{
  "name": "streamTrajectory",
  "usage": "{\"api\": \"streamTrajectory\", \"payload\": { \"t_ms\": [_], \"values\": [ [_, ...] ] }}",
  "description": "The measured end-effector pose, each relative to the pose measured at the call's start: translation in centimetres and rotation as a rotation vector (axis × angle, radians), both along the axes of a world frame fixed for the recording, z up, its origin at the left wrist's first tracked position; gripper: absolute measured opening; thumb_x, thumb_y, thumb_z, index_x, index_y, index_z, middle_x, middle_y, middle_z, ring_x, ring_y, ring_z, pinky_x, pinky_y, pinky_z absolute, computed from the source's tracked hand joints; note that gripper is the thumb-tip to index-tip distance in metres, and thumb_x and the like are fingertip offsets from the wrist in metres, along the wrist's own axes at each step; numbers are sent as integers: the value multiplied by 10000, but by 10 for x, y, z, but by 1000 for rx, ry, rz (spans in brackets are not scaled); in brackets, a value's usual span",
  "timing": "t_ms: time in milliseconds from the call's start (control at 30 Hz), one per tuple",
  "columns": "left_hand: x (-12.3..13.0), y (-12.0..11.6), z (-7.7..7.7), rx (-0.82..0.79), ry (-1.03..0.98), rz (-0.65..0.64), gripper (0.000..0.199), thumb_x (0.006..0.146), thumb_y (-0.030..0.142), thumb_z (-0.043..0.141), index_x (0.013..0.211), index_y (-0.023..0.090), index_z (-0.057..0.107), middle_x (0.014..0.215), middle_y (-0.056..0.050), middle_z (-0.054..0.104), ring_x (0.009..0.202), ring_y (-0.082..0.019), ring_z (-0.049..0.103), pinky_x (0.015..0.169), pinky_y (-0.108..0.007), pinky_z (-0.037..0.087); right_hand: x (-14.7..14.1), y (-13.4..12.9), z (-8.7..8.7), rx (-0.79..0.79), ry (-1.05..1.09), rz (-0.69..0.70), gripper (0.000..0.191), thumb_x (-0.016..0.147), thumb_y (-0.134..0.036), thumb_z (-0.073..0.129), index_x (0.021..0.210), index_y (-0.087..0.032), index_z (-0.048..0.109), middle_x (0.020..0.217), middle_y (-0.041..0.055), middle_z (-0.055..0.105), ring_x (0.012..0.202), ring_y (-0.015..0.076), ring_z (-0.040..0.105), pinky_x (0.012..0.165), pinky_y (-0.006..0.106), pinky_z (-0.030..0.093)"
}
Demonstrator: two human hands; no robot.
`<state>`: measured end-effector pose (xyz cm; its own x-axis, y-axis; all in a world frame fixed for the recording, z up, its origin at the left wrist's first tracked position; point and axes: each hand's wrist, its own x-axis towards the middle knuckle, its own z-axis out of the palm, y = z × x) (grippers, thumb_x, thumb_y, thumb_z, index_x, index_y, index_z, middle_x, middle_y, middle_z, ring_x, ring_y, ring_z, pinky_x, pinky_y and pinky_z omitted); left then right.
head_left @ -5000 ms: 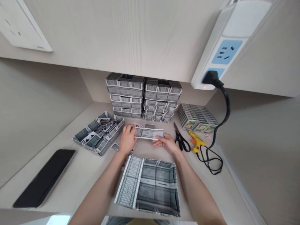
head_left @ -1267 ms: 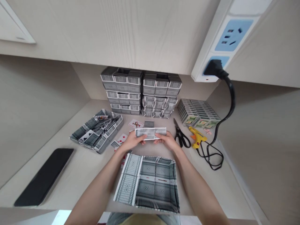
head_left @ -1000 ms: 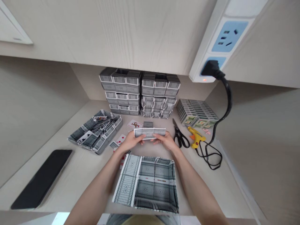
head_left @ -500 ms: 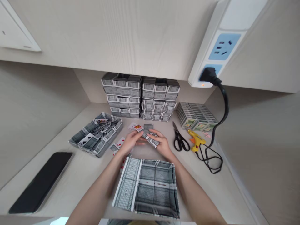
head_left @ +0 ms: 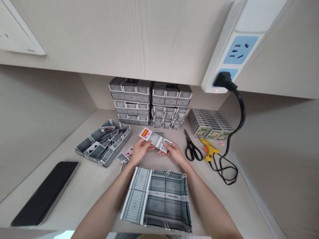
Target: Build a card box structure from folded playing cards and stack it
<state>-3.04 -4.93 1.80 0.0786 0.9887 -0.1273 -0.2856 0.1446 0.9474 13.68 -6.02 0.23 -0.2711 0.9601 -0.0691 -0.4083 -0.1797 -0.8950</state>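
Between my two hands I hold a strip of playing cards (head_left: 156, 140), grey patterned backs upward, with a red-and-yellow printed piece at its upper left end. My left hand (head_left: 141, 150) pinches the strip's left part from below. The right end is gripped by my right hand (head_left: 174, 153), thumb on top. Nearer to me, between my forearms, stands an open box made of playing cards (head_left: 165, 199), with a flat flap on its left side. Loose cards (head_left: 123, 156) lie beside my left wrist, partly hidden by it. Another card (head_left: 159, 133) lies behind the strip.
A card-made tray (head_left: 104, 161) full of loose cards sits at left, near a black phone-like slab (head_left: 45, 194). Stacked card boxes (head_left: 151, 103) stand behind. To the right are scissors (head_left: 191, 149), a yellow glue gun (head_left: 210, 150) with its cord, and packed card decks (head_left: 209, 123).
The strip has turned in my hands, so its patterned backs and printed end face me more fully. My right hand has shifted slightly to the strip's end. The box stays put.
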Motion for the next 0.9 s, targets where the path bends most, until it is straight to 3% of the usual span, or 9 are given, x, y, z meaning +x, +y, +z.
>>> {"api": "streamTrajectory", "payload": {
  "t_ms": [200,433,500,600,733,800,900],
  "values": [
    [0,-1,-3,33,79,8,379,661,354,638,968,145,563,836,-43,669,725,-199,629,604,-315,526,2,-1,2,26,-117,57,340,655,-445,655,824,-160,579,681,36,662,482,137,582,478,263,470],
    [-3,-1,-11,146,447,106,269,694,403,583,725,138,620,682,-41,655,756,-209,605,670,-283,490,3,0,1,31,-162,57,319,658,-457,644,786,-170,594,643,26,653,463,148,573,450,266,447],
    [-1,-3,-6,148,322,48,293,697,401,582,842,149,618,781,-42,663,815,-207,595,702,-295,489,3,0,2,42,-141,48,324,660,-453,644,812,-171,594,648,23,654,455,141,566,448,261,439],
    [0,-8,10,85,-61,-184,465,706,428,581,1092,174,532,1029,-65,620,915,-211,578,770,-354,479,5,-1,4,53,-105,16,348,662,-445,647,869,-175,576,647,17,652,440,124,547,445,247,427],
    [-7,-10,28,-58,-457,-378,655,723,632,424,1191,175,467,1160,-136,552,1061,-267,515,850,-443,424,6,-2,5,52,-83,28,329,667,-453,642,814,-167,571,643,22,646,443,109,528,458,239,424],
    [-10,-9,29,-111,-526,-406,631,745,626,394,1204,197,456,1173,-128,547,1078,-267,505,860,-452,415,6,-2,5,58,-71,45,315,672,-445,641,802,-166,573,645,21,643,456,111,532,478,245,432],
    [-10,-6,23,-138,-504,-435,459,784,487,461,1160,225,483,1113,-81,587,1024,-228,540,858,-415,430,6,-2,4,59,-81,55,304,671,-442,643,780,-168,572,625,16,637,447,116,530,468,248,421]
  ]
}}
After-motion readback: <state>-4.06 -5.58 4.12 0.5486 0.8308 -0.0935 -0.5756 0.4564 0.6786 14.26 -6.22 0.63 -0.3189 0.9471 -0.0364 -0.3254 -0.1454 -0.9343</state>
